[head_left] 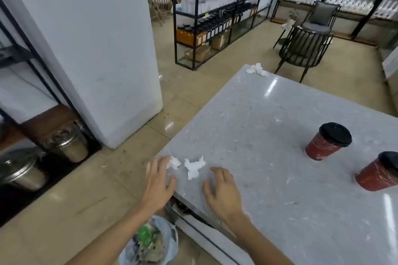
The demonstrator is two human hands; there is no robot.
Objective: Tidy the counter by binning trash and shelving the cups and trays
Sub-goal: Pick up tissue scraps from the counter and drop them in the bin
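On the grey marble counter (269, 135), two crumpled white tissues lie near its left corner: a small one (174, 163) and a larger one (193, 168). My left hand (159, 183) is open, its fingertips touching the small tissue. My right hand (224, 193) is open with fingers spread, flat over the counter just right of the larger tissue. More crumpled tissue (257, 69) sits at the counter's far corner. Two red paper cups with black lids stand at the right: one (328, 141) further in, one (380, 171) at the frame edge.
A bin lined with a plastic bag and filled with trash (150, 243) stands on the floor below my left arm. A white pillar (103, 54) rises to the left, with steel pots (66, 142) beside it. Black shelving (215, 17) and chairs (305, 47) stand beyond.
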